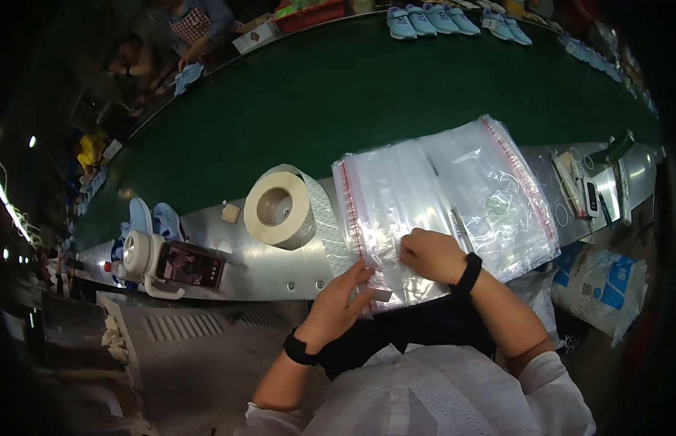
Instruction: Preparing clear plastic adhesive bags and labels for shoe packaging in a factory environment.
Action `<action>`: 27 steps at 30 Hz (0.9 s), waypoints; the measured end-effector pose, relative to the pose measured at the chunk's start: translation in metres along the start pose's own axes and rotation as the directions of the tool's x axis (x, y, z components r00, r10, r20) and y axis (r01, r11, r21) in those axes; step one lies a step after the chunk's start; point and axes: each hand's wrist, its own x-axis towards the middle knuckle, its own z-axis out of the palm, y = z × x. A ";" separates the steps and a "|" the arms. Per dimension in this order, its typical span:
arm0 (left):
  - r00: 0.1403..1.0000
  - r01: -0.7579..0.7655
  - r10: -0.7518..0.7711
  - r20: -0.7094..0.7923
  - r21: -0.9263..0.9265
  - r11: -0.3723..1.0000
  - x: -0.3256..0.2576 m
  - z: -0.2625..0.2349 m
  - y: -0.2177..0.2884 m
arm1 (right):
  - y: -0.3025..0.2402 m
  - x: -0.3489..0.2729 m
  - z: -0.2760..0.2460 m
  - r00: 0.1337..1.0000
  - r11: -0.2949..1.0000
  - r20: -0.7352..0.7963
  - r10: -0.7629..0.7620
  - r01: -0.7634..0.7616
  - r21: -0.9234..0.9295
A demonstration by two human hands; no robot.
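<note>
A pile of clear plastic bags (425,189) with red-marked seal strips lies in front of me, overhanging the counter's near edge. At the pile's near left corner is my left hand (338,307), its fingers curled beside the edge. A small grey rectangular piece (382,296) shows at its thumb tip; what the fingers grip is unclear. My right hand (434,256) rests on the top bag, fingers curled under and partly hidden. Left of the bags stands a large roll of labels (281,209). Its loose strip (325,221) runs down toward my left hand.
The metal counter (272,272) borders a green conveyor belt (272,102). At left are a white bottle (138,251), a phone (190,264) and blue shoes (166,219). Small tools (591,196) lie right, above a packed bag (599,287). Across the belt, a person (196,29) handles a shoe (187,78).
</note>
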 end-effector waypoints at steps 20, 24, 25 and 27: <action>0.896 0.444 -0.270 0.352 -0.719 0.535 0.124 0.032 0.016 | 0.010 -0.037 -0.036 0.924 0.893 -0.292 -0.249 0.335 0.300; 0.854 0.503 -0.291 0.431 -0.827 0.250 0.104 0.013 0.035 | -0.011 -0.049 -0.026 0.973 0.966 -0.131 -0.189 0.208 0.154; 0.817 0.515 -0.360 0.450 -0.850 0.106 0.094 0.005 0.048 | -0.015 -0.050 -0.022 0.975 0.968 -0.112 -0.194 0.209 0.142; 0.871 0.432 -0.323 0.370 -0.890 0.147 0.069 -0.004 0.053 | -0.026 -0.051 -0.012 0.888 0.932 -0.294 -0.355 0.309 -0.191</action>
